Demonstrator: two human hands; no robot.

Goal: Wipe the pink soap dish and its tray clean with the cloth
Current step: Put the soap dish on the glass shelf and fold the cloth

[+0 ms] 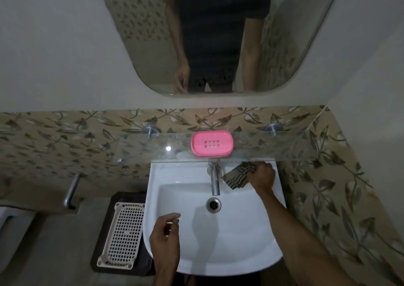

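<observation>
Leaf-patterned tiles [65, 137] wrap this dim bathroom corner, and you stand right at the white washbasin [240, 231]. Your right hand [261, 175] reaches to the back right corner of the basin, just under the edge of the glass shelf [284, 145], fingers curled around a striped cloth [237, 177] that hangs bunched from your grip, just beside the chrome tap [214, 180]. Your left hand [165, 239] hovers over the near left rim of the basin, fingers loosely bent, thumb and forefinger close together, holding nothing.

Up on the glass shelf, the pink soap dish [211, 143] sits centred directly above the tap, apart from both hands. It rests nested in its pink tray, of which only the lower edge shows, and two rows of small drain holes show in its floor. Two chrome brackets [149, 130] pin the shelf to the tiles.

Below the tap, the drain [213, 204] sits in the middle of the bowl. Left of the basin, a cream perforated basket tray [122, 235] lies on a dark mat [102, 231], with a chrome pipe [71, 190] further left. Above it all, the mirror [218, 34] shows a person's dark shirt and both arms.
</observation>
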